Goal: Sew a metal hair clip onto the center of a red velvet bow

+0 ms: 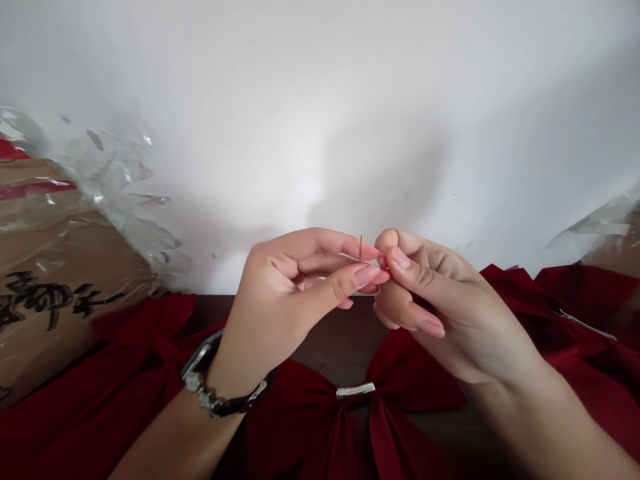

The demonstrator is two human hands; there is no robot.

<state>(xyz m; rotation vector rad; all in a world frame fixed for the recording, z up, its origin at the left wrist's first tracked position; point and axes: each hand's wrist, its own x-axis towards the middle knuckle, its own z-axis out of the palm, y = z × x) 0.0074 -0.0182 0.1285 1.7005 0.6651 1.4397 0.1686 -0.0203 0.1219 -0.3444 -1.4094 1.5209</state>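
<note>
My left hand (290, 293), with a dark watch and a beaded bracelet at the wrist, has its thumb and fingers brought together in a pinch. A thin, dark needle-like piece (361, 247) stands upright at these fingertips, its lower end out of sight. Touching or nearly touching them are the pinched fingertips of my right hand (430, 287); whatever they hold is hidden. Below both hands lies a dark red fabric bow (410, 380) with a pale metal hair clip (355, 391) across its middle.
More dark red bows lie at the left (150, 347) and right, one on the right showing a metal clip (587, 325). A cardboard box (55, 247) with clear plastic wrap and black writing stands at the left. Behind the dark table (325, 340) rises a white wall (225, 120).
</note>
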